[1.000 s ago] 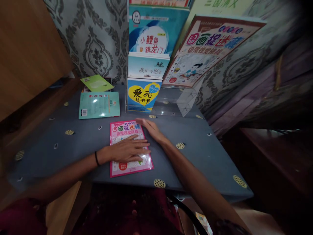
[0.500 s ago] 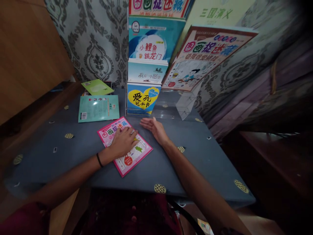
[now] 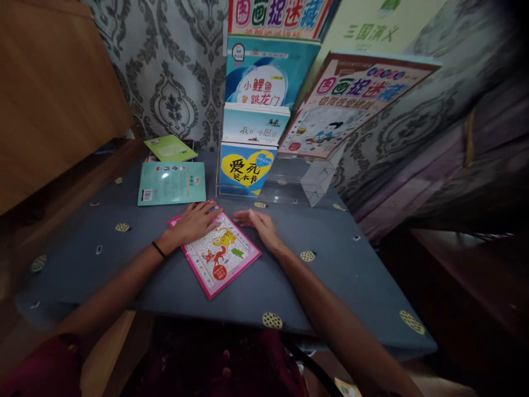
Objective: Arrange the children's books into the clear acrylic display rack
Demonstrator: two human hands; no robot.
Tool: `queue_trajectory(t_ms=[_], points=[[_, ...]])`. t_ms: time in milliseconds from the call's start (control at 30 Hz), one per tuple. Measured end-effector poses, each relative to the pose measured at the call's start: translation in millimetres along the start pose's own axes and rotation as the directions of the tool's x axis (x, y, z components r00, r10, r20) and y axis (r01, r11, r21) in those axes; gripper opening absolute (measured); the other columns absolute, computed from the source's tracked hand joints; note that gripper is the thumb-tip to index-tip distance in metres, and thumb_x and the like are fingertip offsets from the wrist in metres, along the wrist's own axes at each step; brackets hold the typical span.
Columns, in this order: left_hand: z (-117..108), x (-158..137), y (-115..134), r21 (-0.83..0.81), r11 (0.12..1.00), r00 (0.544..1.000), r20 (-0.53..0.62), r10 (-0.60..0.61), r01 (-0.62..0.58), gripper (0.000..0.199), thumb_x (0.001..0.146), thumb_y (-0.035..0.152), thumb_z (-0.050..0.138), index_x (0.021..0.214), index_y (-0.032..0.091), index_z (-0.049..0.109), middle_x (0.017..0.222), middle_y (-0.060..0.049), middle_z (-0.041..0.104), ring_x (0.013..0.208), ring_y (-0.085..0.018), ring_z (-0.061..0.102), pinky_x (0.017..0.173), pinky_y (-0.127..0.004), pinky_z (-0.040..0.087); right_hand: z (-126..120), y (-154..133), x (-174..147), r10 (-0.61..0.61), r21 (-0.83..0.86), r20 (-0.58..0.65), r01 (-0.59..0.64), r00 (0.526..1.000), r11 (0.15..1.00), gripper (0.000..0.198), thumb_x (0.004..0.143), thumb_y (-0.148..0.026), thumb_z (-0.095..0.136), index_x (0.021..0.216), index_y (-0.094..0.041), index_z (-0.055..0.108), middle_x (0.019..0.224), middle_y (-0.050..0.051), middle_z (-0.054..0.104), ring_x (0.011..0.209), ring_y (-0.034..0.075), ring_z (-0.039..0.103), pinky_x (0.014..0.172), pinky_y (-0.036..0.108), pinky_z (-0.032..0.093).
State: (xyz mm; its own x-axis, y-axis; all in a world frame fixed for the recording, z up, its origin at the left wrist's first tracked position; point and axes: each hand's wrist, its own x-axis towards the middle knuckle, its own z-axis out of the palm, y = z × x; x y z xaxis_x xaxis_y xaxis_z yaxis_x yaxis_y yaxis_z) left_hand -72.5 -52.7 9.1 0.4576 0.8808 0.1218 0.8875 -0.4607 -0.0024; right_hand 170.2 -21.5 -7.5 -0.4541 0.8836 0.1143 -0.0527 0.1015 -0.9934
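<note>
A pink picture book point(image 3: 225, 251) with a tiger and a fox on its cover lies flat and slanted on the table. My left hand point(image 3: 197, 221) rests palm down across the book's upper part, fingers stretched out, hiding most of its title. Just right of the book is my right hand point(image 3: 259, 225), its side toward the tabletop and its fingers extended toward the book's upper right edge. Nothing shows in its grasp. Whether its fingertips touch the book I cannot tell.
Behind stands a clear tiered rack point(image 3: 316, 179) holding several books, among them a blue and yellow book point(image 3: 247, 170) and a brown picture book point(image 3: 351, 107). A teal book point(image 3: 171, 183) and a green book point(image 3: 170, 148) lie back left on the grey-blue tablecloth point(image 3: 330, 242).
My left hand has slid up and left over the pink book, uncovering the tiger and fox. My right hand sits slightly lower, nearer the book's edge. The view has shifted a little.
</note>
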Motion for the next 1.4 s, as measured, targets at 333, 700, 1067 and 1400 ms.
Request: queue_trajectory(t_ms=[333,700,1067,1400], points=[[-18.0,-37.2,39.6,0.163,0.966,0.98,-0.02,-0.199,0.199,0.049,0.104,0.045,0.039,0.14,0.015,0.05,0.131,-0.02,0.059,0.119,-0.037,0.053,0.088,-0.051,0.048,-0.1,-13.8,-4.9,-0.099,-0.176,-0.036,0.091,0.994,0.98,0.068,0.08,-0.083,0.053,0.097,-0.02,0.074,0.1,0.011,0.077,0.095,0.027,0.071,0.088,0.043,0.055],[-16.8,-45.0,44.4,-0.201,0.961,0.975,-0.154,0.162,-0.191,0.026,0.105,0.025,0.039,0.113,0.017,0.063,0.11,-0.009,0.065,0.103,-0.023,0.058,0.094,-0.039,0.048,85.5,-49.1,-91.7,-0.076,-0.153,0.542,0.187,0.837,0.97,0.06,0.101,-0.059,0.035,0.057,-0.021,0.05,0.049,-0.003,0.049,0.045,0.009,0.045,0.047,0.023,0.036],[-13.6,-110.2,85.9,-0.215,0.911,0.927,-0.209,0.31,-0.353,0.033,0.095,0.01,0.05,0.126,0.019,0.059,0.124,-0.012,0.064,0.118,-0.026,0.055,0.107,-0.048,0.043,31.0,-36.2,-177.1,-0.183,-0.643,0.529,0.532,0.829,0.55,0.058,0.096,-0.024,0.055,0.152,-0.021,0.041,0.14,0.015,0.062,0.133,0.028,0.056,0.11,0.054,0.047],[-7.6,-113.8,90.2,-0.232,0.908,0.935,-0.139,0.325,-0.35,0.042,0.095,0.018,0.057,0.137,0.026,0.054,0.132,-0.012,0.06,0.122,-0.028,0.052,0.111,-0.052,0.039,9.1,-29.1,-164.0,-0.009,-0.633,0.6,0.482,0.8,0.606,0.078,0.1,-0.029,0.056,0.161,-0.024,0.01,0.151,0.012,0.051,0.144,0.024,0.042,0.123,0.059,0.024]])
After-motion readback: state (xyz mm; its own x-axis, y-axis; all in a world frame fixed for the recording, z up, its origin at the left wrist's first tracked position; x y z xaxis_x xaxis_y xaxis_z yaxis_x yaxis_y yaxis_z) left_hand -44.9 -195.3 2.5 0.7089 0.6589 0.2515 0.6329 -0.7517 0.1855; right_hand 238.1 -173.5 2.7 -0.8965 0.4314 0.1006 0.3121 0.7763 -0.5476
